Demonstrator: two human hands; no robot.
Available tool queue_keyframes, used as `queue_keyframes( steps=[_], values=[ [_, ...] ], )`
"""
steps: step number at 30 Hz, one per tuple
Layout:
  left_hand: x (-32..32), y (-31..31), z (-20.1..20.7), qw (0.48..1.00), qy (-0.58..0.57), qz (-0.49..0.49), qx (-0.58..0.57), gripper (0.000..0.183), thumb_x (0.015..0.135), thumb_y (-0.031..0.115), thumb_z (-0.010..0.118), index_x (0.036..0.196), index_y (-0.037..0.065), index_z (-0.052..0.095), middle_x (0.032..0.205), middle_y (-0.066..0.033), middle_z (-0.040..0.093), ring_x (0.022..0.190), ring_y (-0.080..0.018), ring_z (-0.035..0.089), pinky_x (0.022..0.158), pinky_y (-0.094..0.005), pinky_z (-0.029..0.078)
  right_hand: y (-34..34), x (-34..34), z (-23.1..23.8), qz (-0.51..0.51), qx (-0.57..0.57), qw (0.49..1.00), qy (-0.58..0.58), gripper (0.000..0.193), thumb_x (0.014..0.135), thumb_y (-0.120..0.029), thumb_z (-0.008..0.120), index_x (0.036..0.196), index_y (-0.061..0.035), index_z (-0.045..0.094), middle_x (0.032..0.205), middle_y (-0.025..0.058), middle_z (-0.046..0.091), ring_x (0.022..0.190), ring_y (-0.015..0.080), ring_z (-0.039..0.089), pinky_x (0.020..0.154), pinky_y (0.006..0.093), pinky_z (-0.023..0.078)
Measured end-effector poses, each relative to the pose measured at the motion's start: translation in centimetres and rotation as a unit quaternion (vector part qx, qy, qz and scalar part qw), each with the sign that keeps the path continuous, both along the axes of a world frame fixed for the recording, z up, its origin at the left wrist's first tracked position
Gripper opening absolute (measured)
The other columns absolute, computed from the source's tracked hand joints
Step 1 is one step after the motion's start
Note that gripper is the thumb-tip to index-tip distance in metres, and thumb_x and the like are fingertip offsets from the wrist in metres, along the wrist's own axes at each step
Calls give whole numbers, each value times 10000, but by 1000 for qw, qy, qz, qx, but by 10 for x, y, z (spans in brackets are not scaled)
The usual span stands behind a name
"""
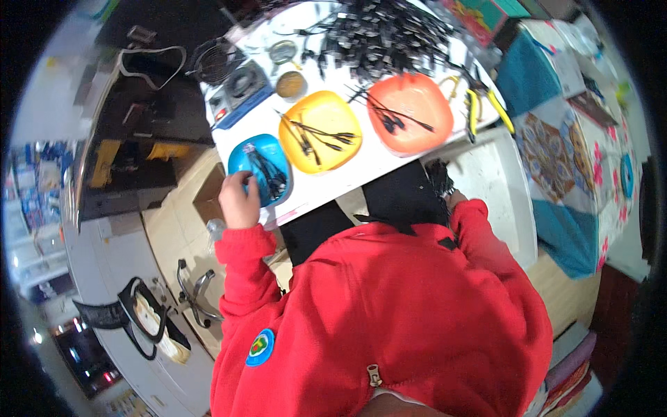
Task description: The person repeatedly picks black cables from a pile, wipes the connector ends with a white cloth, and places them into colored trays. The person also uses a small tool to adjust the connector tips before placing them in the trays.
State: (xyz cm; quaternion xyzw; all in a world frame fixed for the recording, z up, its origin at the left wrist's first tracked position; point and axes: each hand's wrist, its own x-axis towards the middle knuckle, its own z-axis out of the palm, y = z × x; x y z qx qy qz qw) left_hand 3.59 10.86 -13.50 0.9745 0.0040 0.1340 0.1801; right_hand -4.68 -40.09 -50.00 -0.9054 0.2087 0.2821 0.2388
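My left hand is at the near-left rim of a blue bowl, its curled fingers closed on that edge. Inside the bowl lies a bunch of short black cables. Low on the right, beside my lap, my right hand is closed round a bundle of black cables; its fingers are partly hidden by the bundle and sleeve. A yellow bowl and an orange bowl, each with a few black cables in it, stand to the right of the blue one.
A big heap of black cables covers the back of the white table. Yellow-handled pliers lie at its right edge. A blue-grey device and a small round brown container stand back left. A white tray sits right of my lap.
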Motion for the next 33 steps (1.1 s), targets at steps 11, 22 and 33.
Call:
queue_keyframes(
  steps=[11,22,33],
  values=[
    [38,-7,-5,992,19,99,-79,243,815,217,674,771,-20,645,721,-206,632,656,-364,614,621,-424,480,11,11,202,142,106,983,-57,254,821,-186,555,956,15,630,867,263,633,836,425,613,747,447,491],
    [13,-5,32,919,-140,87,-358,143,815,80,708,793,-31,622,710,-37,606,578,-77,491,551,-228,414,164,76,397,365,247,858,-264,148,867,-170,570,897,-26,579,789,177,616,734,375,598,639,428,470],
    [-49,-55,81,645,38,-116,-754,87,941,36,522,951,-38,567,861,-123,631,583,-81,452,537,-204,374,284,108,452,266,527,757,-279,186,913,-53,576,1073,42,578,967,54,612,894,110,593,803,262,495]
  ],
)
